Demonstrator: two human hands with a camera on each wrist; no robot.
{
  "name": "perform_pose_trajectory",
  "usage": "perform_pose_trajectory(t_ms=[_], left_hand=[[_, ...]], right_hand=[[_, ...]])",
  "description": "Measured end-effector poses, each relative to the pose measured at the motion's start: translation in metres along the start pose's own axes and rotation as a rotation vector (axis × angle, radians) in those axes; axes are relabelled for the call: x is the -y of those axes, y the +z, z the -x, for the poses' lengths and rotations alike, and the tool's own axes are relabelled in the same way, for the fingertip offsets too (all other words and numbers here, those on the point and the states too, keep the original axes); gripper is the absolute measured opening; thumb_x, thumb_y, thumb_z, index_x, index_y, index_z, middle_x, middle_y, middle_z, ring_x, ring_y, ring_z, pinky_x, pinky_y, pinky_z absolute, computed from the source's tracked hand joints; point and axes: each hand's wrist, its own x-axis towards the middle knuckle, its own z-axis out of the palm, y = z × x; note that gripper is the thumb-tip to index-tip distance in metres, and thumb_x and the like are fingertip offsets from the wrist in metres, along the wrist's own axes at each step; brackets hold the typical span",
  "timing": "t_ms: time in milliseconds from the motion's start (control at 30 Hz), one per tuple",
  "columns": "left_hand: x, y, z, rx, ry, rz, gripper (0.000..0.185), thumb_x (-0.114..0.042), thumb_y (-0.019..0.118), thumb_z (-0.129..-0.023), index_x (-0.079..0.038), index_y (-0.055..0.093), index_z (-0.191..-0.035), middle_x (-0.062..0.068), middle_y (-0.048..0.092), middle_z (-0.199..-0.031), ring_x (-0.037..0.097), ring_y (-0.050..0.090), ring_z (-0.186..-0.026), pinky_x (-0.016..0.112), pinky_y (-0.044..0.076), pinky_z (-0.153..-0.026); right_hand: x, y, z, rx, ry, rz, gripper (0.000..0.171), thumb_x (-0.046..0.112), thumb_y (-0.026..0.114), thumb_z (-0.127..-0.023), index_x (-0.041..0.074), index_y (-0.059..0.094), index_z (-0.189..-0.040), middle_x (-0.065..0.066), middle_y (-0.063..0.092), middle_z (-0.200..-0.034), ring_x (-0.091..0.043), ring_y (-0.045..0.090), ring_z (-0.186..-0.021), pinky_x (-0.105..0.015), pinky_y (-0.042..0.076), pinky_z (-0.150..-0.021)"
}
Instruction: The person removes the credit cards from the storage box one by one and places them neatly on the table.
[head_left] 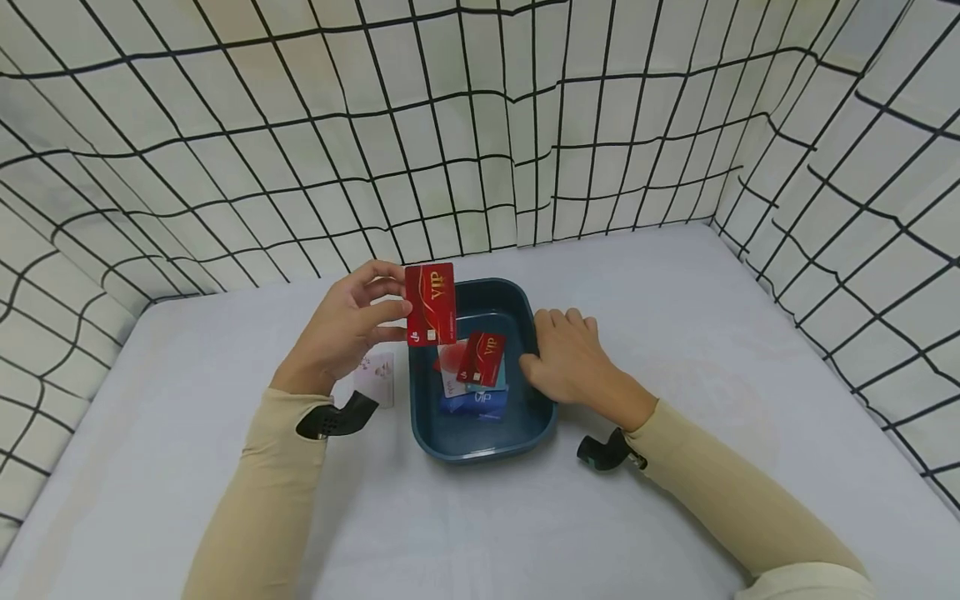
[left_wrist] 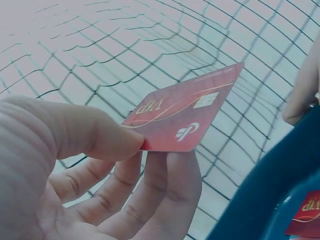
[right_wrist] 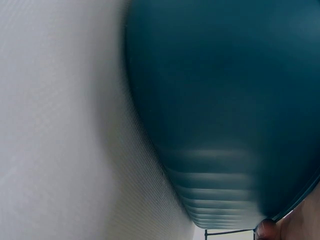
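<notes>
Between thumb and fingers, my left hand (head_left: 358,321) pinches a red VIP card (head_left: 431,304) over the left side of a dark teal plastic bin (head_left: 480,457). The left wrist view has the same card tilted, its gold line, chip and white logo facing up. My right hand (head_left: 566,354) grips the bin's right rim, the thumb over the inner edge. Inside the bin lie another red VIP card (head_left: 482,358), a blue card (head_left: 474,404) and a white card with a red patch (head_left: 450,360), overlapping. In the right wrist view the bin's outer wall (right_wrist: 215,110) fills much of the picture.
A pale card with pink print (head_left: 382,379) lies on the white tabletop (head_left: 480,533), left of the bin and partly behind my left wrist. A black wire grid (head_left: 450,158) in front of white cloth stands along the back and sides.
</notes>
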Motion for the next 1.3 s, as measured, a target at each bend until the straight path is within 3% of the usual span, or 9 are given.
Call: perform_pose_trajectory(t_ms=[133, 300, 833, 1300], left_hand=[[0.000, -0.010, 0.006, -0.044, -0.003, 0.080, 0.034, -0.016, 0.064, -0.100, -0.022, 0.050, -0.130, 0.002, 0.055, -0.125, 0.027, 0.051, -0.126, 0.027, 0.063, -0.083], [0.003, -0.023, 0.013, -0.052, 0.003, 0.151, 0.031, -0.019, 0.065, -0.101, -0.024, 0.050, -0.128, 0.000, 0.057, -0.123, 0.023, 0.052, -0.124, 0.026, 0.063, -0.084], [0.019, -0.047, 0.023, -0.063, 0.063, 0.268, 0.028, -0.012, 0.064, -0.101, -0.017, 0.051, -0.126, 0.000, 0.061, -0.114, 0.016, 0.064, -0.108, 0.027, 0.064, -0.079], [0.038, -0.067, 0.022, -0.088, -0.027, 0.247, 0.031, -0.015, 0.066, -0.101, -0.018, 0.050, -0.126, -0.003, 0.063, -0.111, 0.013, 0.065, -0.105, 0.027, 0.064, -0.080]], right_hand=[[0.001, -0.001, 0.000, 0.000, 0.004, 0.003, 0.029, 0.032, 0.054, -0.090, 0.006, 0.053, -0.103, -0.009, 0.052, -0.089, -0.028, 0.041, -0.085, -0.039, 0.026, -0.075], [0.002, -0.001, 0.000, 0.007, 0.008, 0.002, 0.032, 0.032, 0.054, -0.089, 0.005, 0.054, -0.106, -0.009, 0.053, -0.091, -0.028, 0.042, -0.086, -0.040, 0.026, -0.076], [0.002, 0.000, -0.001, -0.005, 0.015, 0.005, 0.031, 0.031, 0.054, -0.089, 0.005, 0.054, -0.106, -0.009, 0.053, -0.089, -0.029, 0.043, -0.086, -0.039, 0.027, -0.075], [0.003, 0.001, 0.000, 0.001, 0.017, -0.007, 0.033, 0.031, 0.054, -0.089, 0.005, 0.055, -0.108, -0.009, 0.054, -0.091, -0.029, 0.043, -0.087, -0.039, 0.028, -0.075]])
